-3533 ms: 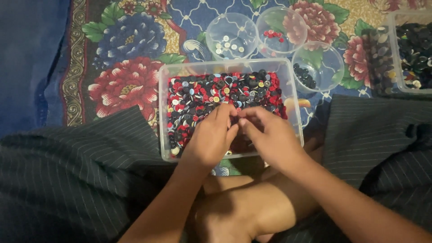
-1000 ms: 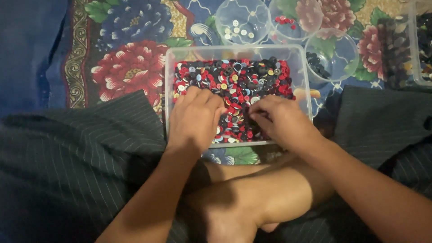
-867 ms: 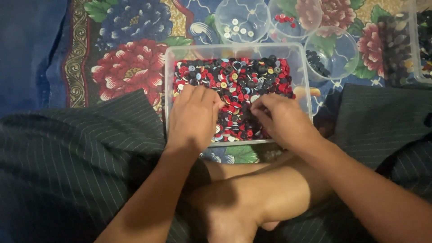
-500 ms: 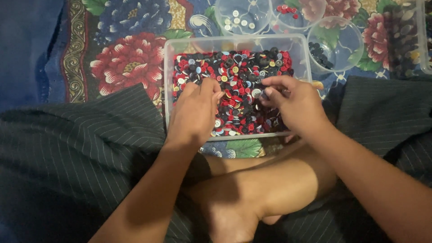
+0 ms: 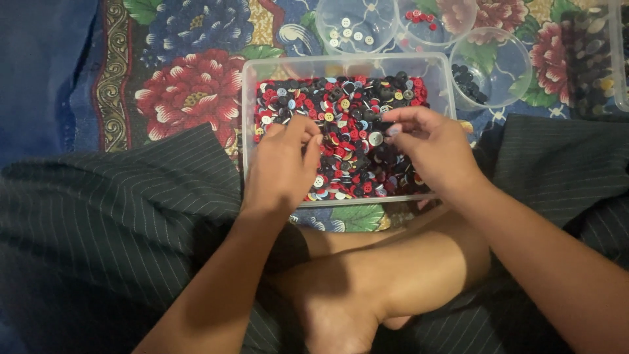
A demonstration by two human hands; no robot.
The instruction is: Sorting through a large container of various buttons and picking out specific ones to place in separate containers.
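Note:
A clear rectangular plastic tub (image 5: 247, 98) sits on the floral cloth in front of my crossed legs. It is filled with mixed red, black, white and yellow buttons (image 5: 354, 111). My left hand (image 5: 282, 167) rests over the tub's near left part, fingers curled together on the buttons; anything inside them is hidden. My right hand (image 5: 432, 147) hovers over the tub's right half, thumb and fingertips pinched on a small pale button just above the pile.
Three round clear bowls stand behind the tub: one with white buttons (image 5: 354, 29), one with red buttons (image 5: 426, 19), one with black buttons (image 5: 488, 69). Another clear container of dark buttons (image 5: 599, 52) is at the far right. Striped dark fabric covers my knees either side.
My right hand has risen from the tub's near edge towards its middle, fingertips now pinched. My left hand has shifted slightly along the tub's left side.

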